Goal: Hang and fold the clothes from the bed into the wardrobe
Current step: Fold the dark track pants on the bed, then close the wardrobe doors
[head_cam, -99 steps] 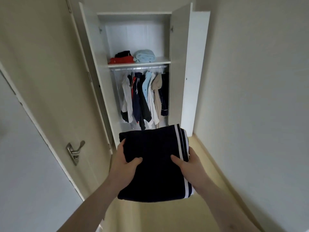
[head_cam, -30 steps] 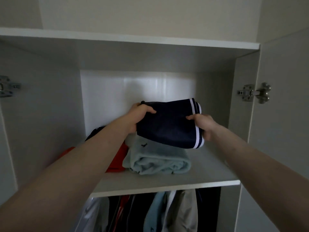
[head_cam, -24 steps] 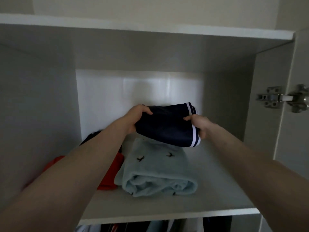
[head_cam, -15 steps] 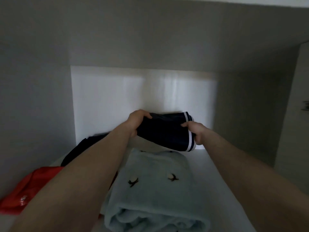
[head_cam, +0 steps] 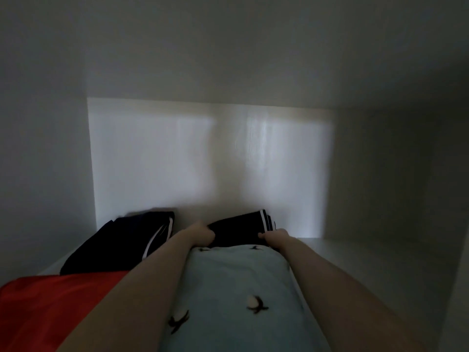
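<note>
Folded navy garment point(head_cam: 238, 231) with white stripes, atop the pale blue folded towel point(head_cam: 236, 288), deep on wardrobe shelf point(head_cam: 342, 262)

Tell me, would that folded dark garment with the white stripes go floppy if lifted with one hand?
Probably. The dark striped garment is soft folded cloth, and both the left hand and right hand grip it, which likely keeps the fold together. It looks light for its bulk, and on the light blue folded cloth it should drag rather than slide.
</note>
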